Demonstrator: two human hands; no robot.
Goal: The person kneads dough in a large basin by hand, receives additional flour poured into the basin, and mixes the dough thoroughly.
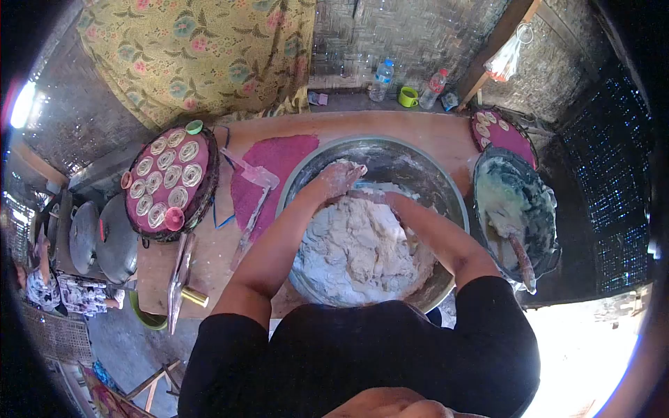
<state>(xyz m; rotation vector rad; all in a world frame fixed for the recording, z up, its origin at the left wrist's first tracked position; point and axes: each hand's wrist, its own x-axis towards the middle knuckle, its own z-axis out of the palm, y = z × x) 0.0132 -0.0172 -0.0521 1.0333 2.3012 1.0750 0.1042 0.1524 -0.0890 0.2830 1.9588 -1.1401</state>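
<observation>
Inside one round grey basin [433, 173], I count one pale floury dough-like mass [354, 244]; at its far edge, one left hand [340, 177], half-curled, one right hand [376, 196], mostly hidden; their hold I cannot tell.

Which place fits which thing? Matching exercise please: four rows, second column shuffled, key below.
1. pale lumpy dough
2. yellow-green plastic cup
3. yellow floral fabric sheet
4. brown stick handle

A. between two plastic bottles
B. leaning out of dark oval tub
C. inside wide round grey basin
D. hanging against woven wall

Pairs: 1-C; 2-A; 3-D; 4-B
</observation>
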